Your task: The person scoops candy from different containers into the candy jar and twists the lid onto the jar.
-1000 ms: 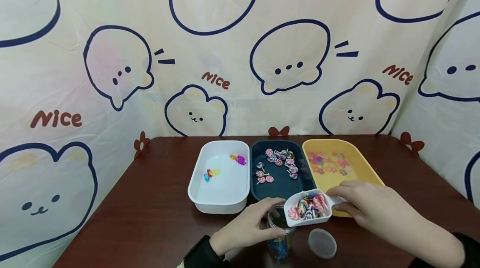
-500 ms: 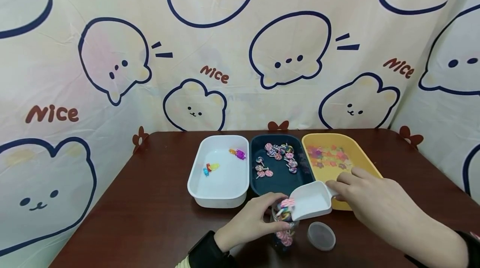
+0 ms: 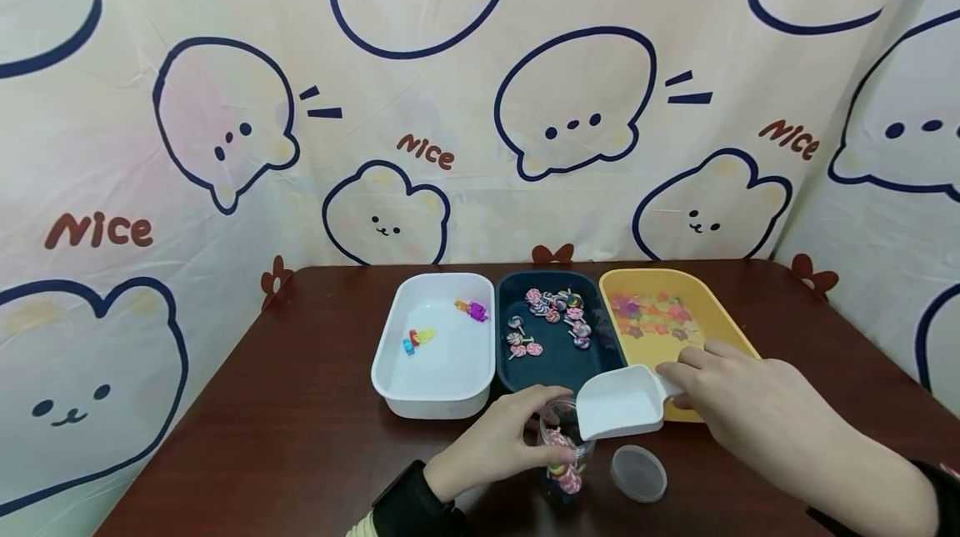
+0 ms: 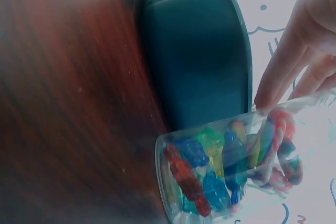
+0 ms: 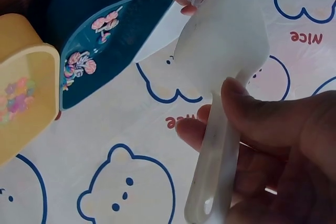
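Observation:
My left hand (image 3: 498,445) grips a clear jar (image 3: 553,415) near its mouth, thumb on the near side and fingers behind. In the left wrist view, coloured bear-shaped pieces (image 4: 189,179) fill the jar's bottom, and lollipop charms (image 4: 281,140) lie above them. A white scoop (image 3: 621,404) is tipped at the jar's mouth with no charms left on it. Its handle (image 5: 212,166) is held between the thumb and fingers of my right hand (image 3: 742,395).
Behind the jar stand a white tray (image 3: 435,383) with a few bear pieces, a dark blue tray (image 3: 536,372) with lollipop charms and a yellow tray (image 3: 723,320) with flower pieces. A round translucent lid (image 3: 639,474) lies right of the jar on the brown table (image 3: 300,437).
The scoop has tilted toward the jar, and its load of lollipop charms has slid into it. The left hand has kept its hold on the jar.

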A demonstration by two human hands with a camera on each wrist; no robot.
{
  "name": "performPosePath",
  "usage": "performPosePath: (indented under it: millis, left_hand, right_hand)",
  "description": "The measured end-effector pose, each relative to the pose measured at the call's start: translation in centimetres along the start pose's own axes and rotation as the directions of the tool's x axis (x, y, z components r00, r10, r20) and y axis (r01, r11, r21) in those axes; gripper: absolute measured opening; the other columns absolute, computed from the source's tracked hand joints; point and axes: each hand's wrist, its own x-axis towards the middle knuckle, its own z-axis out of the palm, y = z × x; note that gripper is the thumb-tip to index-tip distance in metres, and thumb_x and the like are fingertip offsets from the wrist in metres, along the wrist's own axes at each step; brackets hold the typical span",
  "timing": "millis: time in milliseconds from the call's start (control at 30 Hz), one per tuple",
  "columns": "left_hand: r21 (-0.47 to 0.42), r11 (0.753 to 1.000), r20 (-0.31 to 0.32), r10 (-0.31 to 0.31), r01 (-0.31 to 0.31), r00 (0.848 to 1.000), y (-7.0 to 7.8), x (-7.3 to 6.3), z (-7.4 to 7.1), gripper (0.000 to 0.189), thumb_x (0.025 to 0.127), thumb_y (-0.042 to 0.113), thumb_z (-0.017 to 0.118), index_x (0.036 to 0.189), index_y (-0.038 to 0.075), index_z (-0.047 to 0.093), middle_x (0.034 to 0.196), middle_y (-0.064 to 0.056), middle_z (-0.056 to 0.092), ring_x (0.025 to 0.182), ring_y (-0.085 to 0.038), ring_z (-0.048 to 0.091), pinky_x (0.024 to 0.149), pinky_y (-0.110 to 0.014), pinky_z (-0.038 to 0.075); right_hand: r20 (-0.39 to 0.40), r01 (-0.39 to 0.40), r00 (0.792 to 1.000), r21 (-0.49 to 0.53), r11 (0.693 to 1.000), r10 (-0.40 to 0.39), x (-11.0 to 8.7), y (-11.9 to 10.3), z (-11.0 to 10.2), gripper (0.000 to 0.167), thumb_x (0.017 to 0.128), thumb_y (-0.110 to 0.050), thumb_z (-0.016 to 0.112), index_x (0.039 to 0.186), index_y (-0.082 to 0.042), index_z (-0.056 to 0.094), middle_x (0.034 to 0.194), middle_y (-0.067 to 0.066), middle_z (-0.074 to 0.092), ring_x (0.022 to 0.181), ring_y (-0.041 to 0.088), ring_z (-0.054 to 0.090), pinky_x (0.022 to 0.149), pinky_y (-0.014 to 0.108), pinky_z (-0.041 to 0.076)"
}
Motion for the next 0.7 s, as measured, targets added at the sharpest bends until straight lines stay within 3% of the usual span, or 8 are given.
performPosePath:
  millis: [200, 300, 367, 467, 533, 600, 700]
  left_hand:
    - [0.008, 1.000, 0.032, 0.030, -0.030, 0.999, -0.4, -0.2, -0.3, 0.064, 0.091, 0.023, 0.079, 0.148, 0.009, 0.052, 0.138, -0.010, 0.063, 0.111, -0.001, 0.058, 0.098, -0.018, 0.051]
    - [-0.016, 0.999, 0.039, 0.042, -0.041, 0.998, -0.6, -0.3, -0.7, 0.058, 0.097, 0.021, 0.073, 0.148, 0.006, 0.051, 0.140, -0.012, 0.062, 0.115, -0.006, 0.060, 0.098, -0.018, 0.051]
    - [-0.029, 0.997, 0.007, 0.065, -0.065, 0.998, -0.8, -0.3, -1.0, 0.048, 0.103, 0.020, 0.064, 0.147, 0.004, 0.052, 0.140, -0.015, 0.061, 0.118, -0.014, 0.062, 0.098, -0.020, 0.051]
    - [0.025, 0.995, -0.135, 0.095, -0.092, 0.986, -1.0, -0.1, -1.6, 0.038, 0.108, 0.018, 0.053, 0.142, 0.000, 0.056, 0.138, -0.018, 0.061, 0.116, -0.027, 0.062, 0.095, -0.025, 0.054]
    - [0.110, 0.994, -0.255, 0.055, -0.027, 0.966, -0.9, 0.3, -2.0, 0.038, 0.107, 0.019, 0.053, 0.139, -0.001, 0.058, 0.135, -0.020, 0.062, 0.116, -0.032, 0.061, 0.098, -0.036, 0.054]
    - [0.186, 0.978, -0.334, -0.031, 0.098, 0.942, -0.7, 0.7, -2.7, 0.041, 0.106, 0.020, 0.057, 0.139, -0.003, 0.058, 0.136, -0.023, 0.060, 0.117, -0.035, 0.058, 0.100, -0.046, 0.054]
    - [0.266, 0.921, -0.349, -0.183, 0.285, 0.919, -0.8, 1.7, -3.6, 0.050, 0.103, 0.023, 0.061, 0.144, -0.006, 0.052, 0.137, -0.027, 0.055, 0.120, -0.037, 0.055, 0.103, -0.057, 0.050]
  right_hand:
    - [0.036, -0.024, 0.999, 0.114, 0.993, 0.020, 0.4, 0.7, 0.1, 0.024, 0.077, -0.021, 0.089, 0.098, -0.018, 0.078, 0.087, -0.004, 0.071, 0.074, 0.012, 0.060, 0.052, 0.028, 0.051]
    - [0.048, -0.029, 0.999, 0.138, 0.990, 0.023, 0.8, 1.1, 0.1, 0.021, 0.081, -0.024, 0.086, 0.098, -0.017, 0.078, 0.086, -0.005, 0.070, 0.068, 0.010, 0.056, 0.051, 0.027, 0.048]
    - [0.043, -0.034, 0.999, 0.143, 0.989, 0.028, 1.3, 1.3, 0.2, 0.018, 0.083, -0.024, 0.085, 0.097, -0.017, 0.077, 0.087, -0.004, 0.070, 0.067, 0.010, 0.055, 0.051, 0.027, 0.046]
    - [0.022, -0.032, 0.999, 0.130, 0.991, 0.029, 2.4, 1.2, 0.4, 0.018, 0.084, -0.024, 0.084, 0.096, -0.014, 0.076, 0.084, -0.001, 0.069, 0.065, 0.013, 0.052, 0.049, 0.027, 0.044]
    - [0.031, -0.029, 0.999, 0.113, 0.993, 0.026, 3.5, 0.7, 0.5, 0.020, 0.084, -0.025, 0.084, 0.098, -0.012, 0.077, 0.086, 0.003, 0.072, 0.068, 0.017, 0.058, 0.053, 0.030, 0.052]
    - [0.058, -0.006, 0.998, 0.092, 0.996, 0.001, 4.7, 0.1, 0.7, 0.022, 0.085, -0.026, 0.084, 0.097, -0.009, 0.077, 0.085, 0.006, 0.072, 0.071, 0.019, 0.059, 0.058, 0.035, 0.057]
    - [0.110, 0.036, 0.993, 0.045, 0.998, -0.041, 6.7, -1.2, 1.0, 0.022, 0.086, -0.028, 0.082, 0.090, -0.007, 0.076, 0.079, 0.006, 0.070, 0.070, 0.021, 0.059, 0.062, 0.038, 0.058]
